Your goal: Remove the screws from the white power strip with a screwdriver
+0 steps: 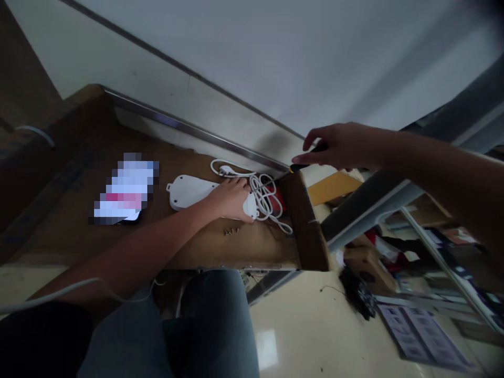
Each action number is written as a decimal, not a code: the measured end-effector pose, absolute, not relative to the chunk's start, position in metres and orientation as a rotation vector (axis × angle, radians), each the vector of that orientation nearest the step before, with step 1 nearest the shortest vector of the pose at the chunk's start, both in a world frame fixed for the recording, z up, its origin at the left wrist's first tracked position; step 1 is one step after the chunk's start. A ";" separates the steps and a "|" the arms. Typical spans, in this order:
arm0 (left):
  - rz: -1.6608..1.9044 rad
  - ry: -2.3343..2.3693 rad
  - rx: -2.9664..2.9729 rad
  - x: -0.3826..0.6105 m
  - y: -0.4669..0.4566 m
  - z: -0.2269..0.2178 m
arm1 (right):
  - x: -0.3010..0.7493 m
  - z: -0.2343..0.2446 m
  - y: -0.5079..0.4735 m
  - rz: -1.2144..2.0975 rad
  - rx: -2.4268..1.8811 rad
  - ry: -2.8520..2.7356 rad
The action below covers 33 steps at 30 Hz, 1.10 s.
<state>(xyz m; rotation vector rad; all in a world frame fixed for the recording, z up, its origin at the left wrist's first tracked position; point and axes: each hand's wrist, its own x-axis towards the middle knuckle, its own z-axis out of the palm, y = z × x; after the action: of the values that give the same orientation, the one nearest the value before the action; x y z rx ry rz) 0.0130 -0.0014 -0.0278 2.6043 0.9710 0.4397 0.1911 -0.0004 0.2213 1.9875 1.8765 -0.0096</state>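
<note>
The power strip (189, 191) is smooth white plastic, the cardboard (252, 247) beneath it matt brown, the rail (197, 131) behind shiny metal.

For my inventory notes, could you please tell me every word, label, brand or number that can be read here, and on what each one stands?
White power strip: no legible marking.
Screwdriver in the right hand: no legible marking.
Pixelated patch: blurred out, unreadable.
Printed sheets: too small and blurred to read.

I can't read any words here. The packet (126, 189) is all blocky, and the printed sheet (421, 336) looks too blurry.
</note>
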 end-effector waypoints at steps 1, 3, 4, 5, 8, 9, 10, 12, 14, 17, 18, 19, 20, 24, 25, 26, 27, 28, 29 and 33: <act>0.437 0.969 2.606 0.013 -0.002 -0.027 | 0.193 0.222 -0.002 0.021 1.940 1.982; 0.444 0.970 2.614 0.013 -0.001 -0.027 | 0.199 0.224 -0.006 0.033 1.819 2.180; 0.452 0.971 2.620 0.013 -0.001 -0.028 | 0.200 0.225 -0.008 0.012 1.759 2.244; 0.461 0.970 2.624 0.013 -0.001 -0.028 | 0.202 0.226 -0.010 -0.009 1.727 2.267; 0.469 0.960 2.616 0.013 0.000 -0.029 | 0.200 0.229 -0.015 -0.015 1.730 2.302; 0.464 0.960 2.606 0.013 0.000 -0.028 | 0.198 0.229 -0.017 0.009 1.743 2.331; 0.457 0.960 2.596 0.013 0.000 -0.028 | 0.196 0.229 -0.019 0.038 1.757 2.359; 0.441 0.961 2.580 0.013 0.000 -0.027 | 0.192 0.228 -0.022 0.082 1.779 2.384; 0.435 0.961 2.573 0.013 0.000 -0.027 | 0.190 0.228 -0.024 0.121 1.824 2.367; 0.445 0.960 2.575 0.014 0.000 -0.028 | 0.188 0.228 -0.024 0.114 1.874 2.312; 0.457 0.960 2.579 0.014 0.001 -0.029 | 0.188 0.228 -0.023 0.110 1.879 2.294; 0.469 0.958 2.582 0.014 0.001 -0.030 | 0.188 0.228 -0.023 0.113 1.876 2.279; 0.479 0.955 2.586 0.014 0.001 -0.030 | 0.188 0.227 -0.022 0.129 1.860 2.269; 0.469 0.955 2.581 0.014 0.002 -0.031 | 0.188 0.217 -0.018 0.310 1.878 2.214; 0.466 0.953 2.579 0.014 0.002 -0.031 | 0.187 0.215 -0.018 0.324 1.916 2.179; 0.470 0.950 2.581 0.013 0.002 -0.032 | 0.187 0.212 -0.017 0.325 1.963 2.140; 0.481 0.945 2.585 0.013 0.002 -0.033 | 0.186 0.210 -0.017 0.318 2.002 2.107; 0.499 0.939 2.592 0.013 0.002 -0.033 | 0.186 0.209 -0.018 0.316 2.024 2.091; 0.521 0.935 2.598 0.013 0.002 -0.034 | 0.185 0.210 -0.019 0.328 2.031 2.097; 0.565 0.919 2.607 0.013 0.002 -0.037 | 0.185 0.219 -0.032 0.444 2.058 2.246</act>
<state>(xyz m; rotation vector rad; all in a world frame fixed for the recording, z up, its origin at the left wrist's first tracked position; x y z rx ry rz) 0.0134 0.0019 -0.0369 2.6067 0.9193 0.5654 0.1851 -0.0323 0.2190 2.0575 2.2461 0.4436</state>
